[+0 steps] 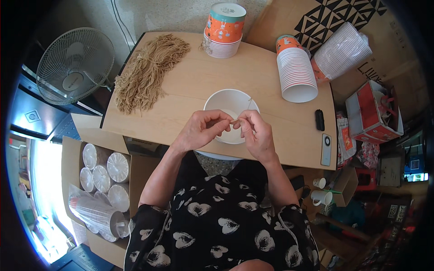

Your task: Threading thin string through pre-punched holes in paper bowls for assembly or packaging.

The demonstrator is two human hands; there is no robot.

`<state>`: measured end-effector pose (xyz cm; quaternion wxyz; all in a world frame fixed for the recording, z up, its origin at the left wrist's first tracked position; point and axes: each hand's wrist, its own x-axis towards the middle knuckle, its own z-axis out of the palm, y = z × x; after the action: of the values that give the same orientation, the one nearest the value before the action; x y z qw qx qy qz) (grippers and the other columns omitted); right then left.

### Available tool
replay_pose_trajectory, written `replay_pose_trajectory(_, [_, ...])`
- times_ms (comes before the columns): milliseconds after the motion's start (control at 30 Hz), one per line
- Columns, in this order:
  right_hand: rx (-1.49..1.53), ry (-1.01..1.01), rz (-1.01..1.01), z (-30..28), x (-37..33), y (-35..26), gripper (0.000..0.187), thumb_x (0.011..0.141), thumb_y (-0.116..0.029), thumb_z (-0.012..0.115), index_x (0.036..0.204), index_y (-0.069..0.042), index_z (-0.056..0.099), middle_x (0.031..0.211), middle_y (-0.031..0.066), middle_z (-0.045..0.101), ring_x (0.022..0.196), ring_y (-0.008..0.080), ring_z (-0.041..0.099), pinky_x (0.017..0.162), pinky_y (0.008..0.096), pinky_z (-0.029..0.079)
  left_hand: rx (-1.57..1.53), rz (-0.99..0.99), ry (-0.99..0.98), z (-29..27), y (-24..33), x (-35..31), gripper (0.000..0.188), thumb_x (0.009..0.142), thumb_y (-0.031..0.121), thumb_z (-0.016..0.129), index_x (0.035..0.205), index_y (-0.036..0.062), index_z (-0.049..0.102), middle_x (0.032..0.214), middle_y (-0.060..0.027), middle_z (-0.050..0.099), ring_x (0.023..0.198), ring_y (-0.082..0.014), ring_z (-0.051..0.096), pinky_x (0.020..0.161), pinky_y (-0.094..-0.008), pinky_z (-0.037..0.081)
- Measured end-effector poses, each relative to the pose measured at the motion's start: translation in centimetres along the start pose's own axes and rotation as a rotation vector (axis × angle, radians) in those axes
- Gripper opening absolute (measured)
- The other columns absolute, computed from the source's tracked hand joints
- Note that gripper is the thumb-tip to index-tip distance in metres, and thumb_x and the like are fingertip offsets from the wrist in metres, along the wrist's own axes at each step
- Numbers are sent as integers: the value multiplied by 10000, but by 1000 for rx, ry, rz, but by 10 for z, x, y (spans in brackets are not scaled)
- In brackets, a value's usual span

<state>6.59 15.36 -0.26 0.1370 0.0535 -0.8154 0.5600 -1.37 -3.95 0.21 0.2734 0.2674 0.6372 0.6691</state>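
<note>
My left hand and my right hand meet fingertip to fingertip over a white paper bucket at the table's near edge. Both are pinched closed on a thin tan string, most of it hidden by the fingers. The bucket's open mouth faces up, and a bit of string shows at its far right rim. On the table's left lies a thick bundle of loose tan strings.
At the back stands an upside-down stack of orange-printed paper buckets. More nested buckets lie at the right, near a black object and a phone. A fan and a carton of wrapped cups are at left.
</note>
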Motion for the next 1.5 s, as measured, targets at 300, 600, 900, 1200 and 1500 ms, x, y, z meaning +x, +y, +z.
replay_pose_trajectory(300, [63, -18, -14, -3, 5, -3, 106, 1049, -88, 507, 1009, 0, 551, 835, 43, 655, 639, 44, 501, 571, 216, 432, 3, -15, 27, -5, -11, 0, 157, 986, 128, 657, 1034, -11, 715, 838, 17, 668, 728, -22, 571, 655, -195, 466])
replay_pose_trajectory(600, [265, -55, 107, -3, 18, -1, 95, 1023, -62, 555, 1025, 15, 611, 746, 30, 665, 567, 9, 454, 520, 187, 360, 195, 205, 113, 0, -22, 1, 93, 941, 39, 695, 1012, 0, 741, 854, 2, 680, 744, -43, 592, 645, -206, 471])
replay_pose_trajectory(900, [289, -23, 242, 5, 20, -1, 92, 1004, -64, 576, 970, 8, 623, 687, 53, 663, 478, 18, 447, 424, 195, 326, 165, 322, 295, 17, -37, 0, 141, 901, -11, 716, 1041, -3, 731, 977, -85, 747, 898, -146, 713, 787, -277, 577])
replay_pose_trajectory(1200, [262, -65, 390, 5, 23, -11, 103, 987, -64, 604, 916, 9, 616, 666, 74, 663, 457, 44, 462, 412, 202, 333, 275, 441, 377, 17, -43, 0, 185, 886, -33, 723, 1067, 8, 712, 972, -80, 741, 889, -156, 721, 775, -290, 593])
replay_pose_trajectory(1500, [258, -103, 383, 2, 28, 0, 80, 979, -29, 589, 970, 27, 644, 663, 76, 658, 459, 38, 457, 419, 197, 332, 458, 531, 376, 14, -29, -3, 130, 867, -58, 714, 979, 4, 693, 921, -81, 710, 859, -160, 691, 723, -278, 576])
